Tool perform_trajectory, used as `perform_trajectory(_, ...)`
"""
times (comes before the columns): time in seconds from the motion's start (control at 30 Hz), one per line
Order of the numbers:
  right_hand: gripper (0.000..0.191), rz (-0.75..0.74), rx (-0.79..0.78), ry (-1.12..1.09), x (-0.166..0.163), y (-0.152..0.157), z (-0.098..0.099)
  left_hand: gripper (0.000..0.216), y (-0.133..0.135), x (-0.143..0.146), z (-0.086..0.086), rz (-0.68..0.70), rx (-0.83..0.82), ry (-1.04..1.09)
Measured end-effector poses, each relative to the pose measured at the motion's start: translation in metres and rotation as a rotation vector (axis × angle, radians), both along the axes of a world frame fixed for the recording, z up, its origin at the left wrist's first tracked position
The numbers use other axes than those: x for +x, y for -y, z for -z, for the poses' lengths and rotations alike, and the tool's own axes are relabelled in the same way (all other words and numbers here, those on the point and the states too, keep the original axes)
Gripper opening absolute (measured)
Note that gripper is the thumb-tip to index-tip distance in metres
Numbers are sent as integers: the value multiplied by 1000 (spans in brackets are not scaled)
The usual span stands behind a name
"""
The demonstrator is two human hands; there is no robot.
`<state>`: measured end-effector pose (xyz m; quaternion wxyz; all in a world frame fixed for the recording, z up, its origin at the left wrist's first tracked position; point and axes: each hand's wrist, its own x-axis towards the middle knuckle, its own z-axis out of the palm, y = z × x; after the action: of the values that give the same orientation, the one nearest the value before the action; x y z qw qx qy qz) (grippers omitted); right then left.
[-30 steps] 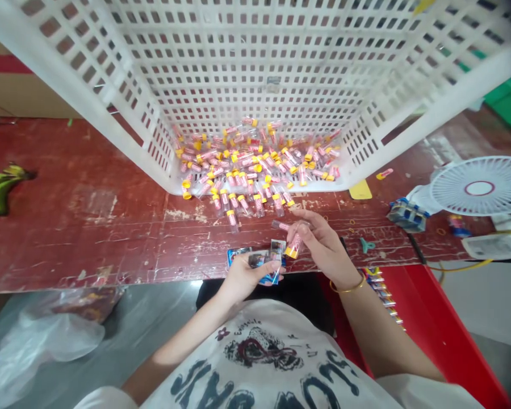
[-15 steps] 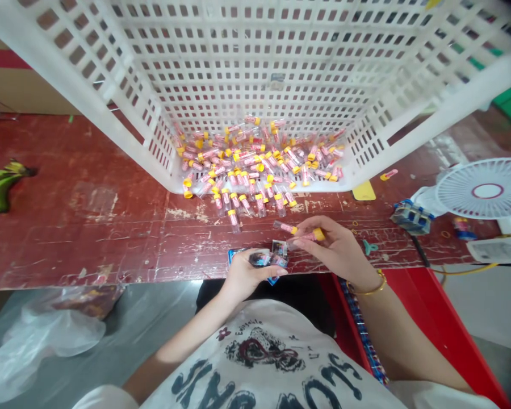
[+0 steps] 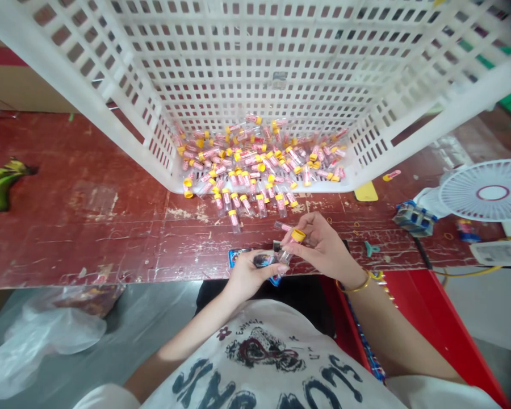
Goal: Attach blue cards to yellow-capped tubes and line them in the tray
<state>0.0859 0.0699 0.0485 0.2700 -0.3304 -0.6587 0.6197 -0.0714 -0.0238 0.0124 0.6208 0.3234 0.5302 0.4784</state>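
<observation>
Now holds a tube [image 3: 296, 237] in the right hand [image 3: 319, 247], tipped more upright than a moment ago, with its clear end down at the packets [image 3: 264, 260] clasped in the left hand [image 3: 247, 275], over the table [image 3: 132, 238]; so brings both together.

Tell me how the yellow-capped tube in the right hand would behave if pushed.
The tube looks round, so would probably roll. Its clear wall suggests smooth, stiff plastic, perhaps slippery. The right hand pinching it suggests lightness.
</observation>
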Motion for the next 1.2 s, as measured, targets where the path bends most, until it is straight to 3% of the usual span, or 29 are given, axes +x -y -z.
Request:
perform_trajectory(0.17, 33, 82, -82, -21, -1, -1, 17, 34, -2, 4, -4, 3, -149, 283)
perform_trajectory(0.27, 28, 22, -59, 1, -2, 8, 23, 39, -10, 9, -9, -60, -275, 425)
perform_trajectory(0.33, 42, -8, 29, 40, -4, 20, 25, 41, -15, 12, -12, -129, -317, 491)
perform_trajectory(0.4, 71, 26, 112, 83, -7, 34, 28, 40, -20, 15, -13, -170, -331, 522)
perform_trajectory(0.47, 80, 94, 114, 92, -11, 45, 31, 39, -21, 16, -13, -157, -317, 521)
perform_trajectory(0.63, 63, 209, 140, 16, -14, 53, 33, 31, -13, 14, -10, -68, -201, 411)
perform_trajectory(0.83, 61, 235, 229, -11, -12, 55, 29, 27, -7, 19, -11, -57, -136, 391)
perform_trajectory(1.2, 64, 300, 273, 40, -5, 58, 38, 33, -8, 26, -9, -57, -168, 314)
